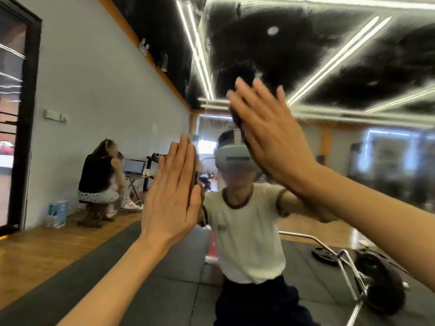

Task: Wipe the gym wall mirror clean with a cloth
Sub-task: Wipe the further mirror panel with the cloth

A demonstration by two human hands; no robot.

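The wall mirror point(353, 161) fills the middle and right of the view and reflects a person in a white shirt and headset. My right hand point(270, 137) is raised high with straight fingers, blurred by motion, and presses a dark cloth point(239, 77) flat against the glass. The cloth shows only above my fingertips and along the hand's left edge. My left hand point(174, 191) rests flat and open on the mirror lower down, near its left edge, its reflection touching it. It holds nothing.
A person sits on a low stool point(94, 215) by the left wall next to a laptop point(134, 167) and a dumbbell rack. A blue-white pack point(56, 214) stands on the wooden floor. A barbell with plates point(376, 290) shows in the mirror at lower right.
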